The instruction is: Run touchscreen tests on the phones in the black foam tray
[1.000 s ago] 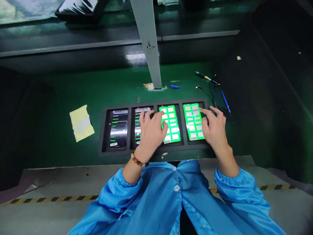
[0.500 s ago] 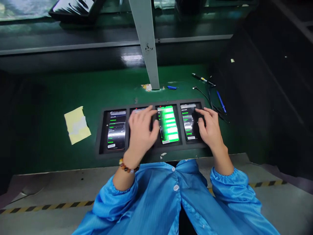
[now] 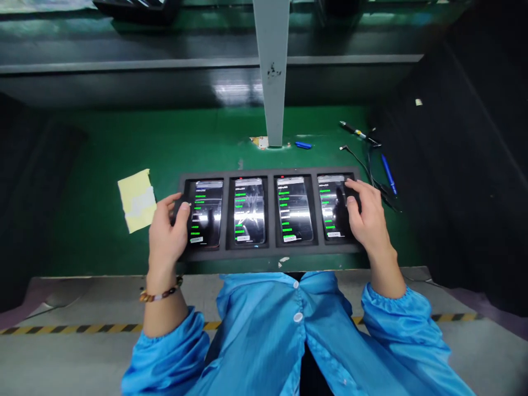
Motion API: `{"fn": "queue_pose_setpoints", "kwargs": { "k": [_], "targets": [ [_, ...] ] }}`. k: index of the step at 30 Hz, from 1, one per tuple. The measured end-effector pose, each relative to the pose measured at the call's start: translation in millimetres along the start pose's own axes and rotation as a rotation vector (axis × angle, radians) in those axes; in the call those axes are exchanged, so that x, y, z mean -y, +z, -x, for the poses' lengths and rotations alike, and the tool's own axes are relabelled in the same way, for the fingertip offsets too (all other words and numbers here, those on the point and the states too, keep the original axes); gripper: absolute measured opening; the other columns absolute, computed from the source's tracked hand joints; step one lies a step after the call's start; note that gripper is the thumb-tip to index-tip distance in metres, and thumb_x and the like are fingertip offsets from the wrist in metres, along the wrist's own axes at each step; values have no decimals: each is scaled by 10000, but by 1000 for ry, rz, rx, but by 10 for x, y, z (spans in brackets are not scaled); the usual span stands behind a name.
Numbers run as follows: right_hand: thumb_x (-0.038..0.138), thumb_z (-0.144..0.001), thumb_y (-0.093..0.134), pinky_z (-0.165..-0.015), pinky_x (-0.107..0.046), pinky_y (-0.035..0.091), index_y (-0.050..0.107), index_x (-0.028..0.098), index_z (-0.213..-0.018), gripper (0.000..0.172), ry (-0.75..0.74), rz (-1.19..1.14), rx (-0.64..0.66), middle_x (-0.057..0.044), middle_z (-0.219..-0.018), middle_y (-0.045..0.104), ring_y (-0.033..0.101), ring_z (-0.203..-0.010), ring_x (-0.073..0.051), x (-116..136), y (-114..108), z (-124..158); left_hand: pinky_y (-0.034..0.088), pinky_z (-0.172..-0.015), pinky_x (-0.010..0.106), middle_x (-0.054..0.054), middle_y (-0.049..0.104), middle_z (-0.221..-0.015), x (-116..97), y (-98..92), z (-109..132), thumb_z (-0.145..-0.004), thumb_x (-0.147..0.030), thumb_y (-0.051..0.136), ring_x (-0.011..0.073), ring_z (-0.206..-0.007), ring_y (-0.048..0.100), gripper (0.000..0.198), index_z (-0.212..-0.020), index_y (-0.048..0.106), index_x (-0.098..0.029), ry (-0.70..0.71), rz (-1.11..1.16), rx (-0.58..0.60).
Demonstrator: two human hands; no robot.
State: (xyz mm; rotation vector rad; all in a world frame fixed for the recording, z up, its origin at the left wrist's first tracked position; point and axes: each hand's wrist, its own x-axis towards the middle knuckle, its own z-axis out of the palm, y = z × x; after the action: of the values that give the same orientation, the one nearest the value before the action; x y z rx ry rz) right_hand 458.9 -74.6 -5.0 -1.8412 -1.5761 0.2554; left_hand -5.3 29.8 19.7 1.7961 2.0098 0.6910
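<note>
four glossy flat phones [image 3: 248, 210] in foam tray [image 3: 270, 250]

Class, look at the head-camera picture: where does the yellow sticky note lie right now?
The yellow sticky note lies flat on the green bench, left of the black tray of four phones, just beyond the left hand at the tray's left end.

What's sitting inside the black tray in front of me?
Four phones sit side by side in the black tray, one per slot, screens lit with green lines. The left hand overlaps the leftmost phone; the right hand hides part of the rightmost phone.
</note>
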Motion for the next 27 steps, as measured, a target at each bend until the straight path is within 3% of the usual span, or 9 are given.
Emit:
{"fn": "queue_pose_setpoints", "kwargs": {
  "k": [3,6,9,13,15,17,22,27],
  "targets": [
    [326,-1119,429,-1290,-604,431,627,267,-1483,419,-4,-22,-1,-84,-1553,672,515,-1540,-318,20,-31,26,602,-1065,482,60,734,-1258,4,-19,-54,-1086,-572,520,263,-1145,688,489,-1461,661,-292,68,-7,-20],
    [304,-1115,438,-1262,-561,475,690,266,-1410,390,-33,-27,-31,-84,-1462,730,560,-1511,-300,50,-74,93,515,-1221,512,50,687,-1353,1,-34,-41,-1108,-546,501,283,-1363,626,414,-1291,790,-313,214,6,-59],
    [296,-1114,435,-1225,-550,502,759,260,-1295,373,-60,-9,-5,-93,-1334,783,617,-1456,-304,46,-83,116,472,-1268,546,53,632,-1475,-2,-17,-41,-1105,-530,520,302,-1453,591,392,-1176,833,-306,286,12,-54],
    [312,-1105,436,-1244,-630,444,696,251,-1433,423,-33,69,62,-117,-1495,706,553,-1519,-350,30,-60,48,339,-1321,660,133,531,-1602,-52,2,-99,-1126,-502,430,373,-1575,452,460,-1331,784,-291,323,-157,-7],
    [297,-1102,441,-1255,-668,411,657,269,-1479,436,-63,108,77,-96,-1544,681,508,-1548,-364,91,-56,43,304,-1338,660,156,472,-1655,-123,-13,-80,-1126,-458,415,381,-1601,407,465,-1404,745,-284,342,-199,-9],
    [282,-1101,448,-1262,-669,410,651,285,-1484,434,-125,128,116,-74,-1596,644,464,-1575,-364,225,-51,93,330,-1338,632,144,473,-1662,-229,-29,8,-1111,-416,451,363,-1582,429,436,-1431,724,-301,413,-194,23],
    [318,-1118,469,-1261,-746,395,631,316,-1543,455,-214,220,340,-86,-1736,482,332,-1647,-422,644,45,293,409,-1273,653,132,457,-1711,-569,55,364,-1062,-422,567,388,-1542,454,453,-1491,684,-334,590,-281,294],
    [353,-1123,474,-1214,-846,370,655,329,-1526,443,-206,296,341,-111,-1763,433,296,-1657,-476,721,249,170,362,-1278,685,142,387,-1766,-794,244,387,-1093,-448,509,401,-1567,414,482,-1545,643,-348,592,-350,300]
  ]
}}
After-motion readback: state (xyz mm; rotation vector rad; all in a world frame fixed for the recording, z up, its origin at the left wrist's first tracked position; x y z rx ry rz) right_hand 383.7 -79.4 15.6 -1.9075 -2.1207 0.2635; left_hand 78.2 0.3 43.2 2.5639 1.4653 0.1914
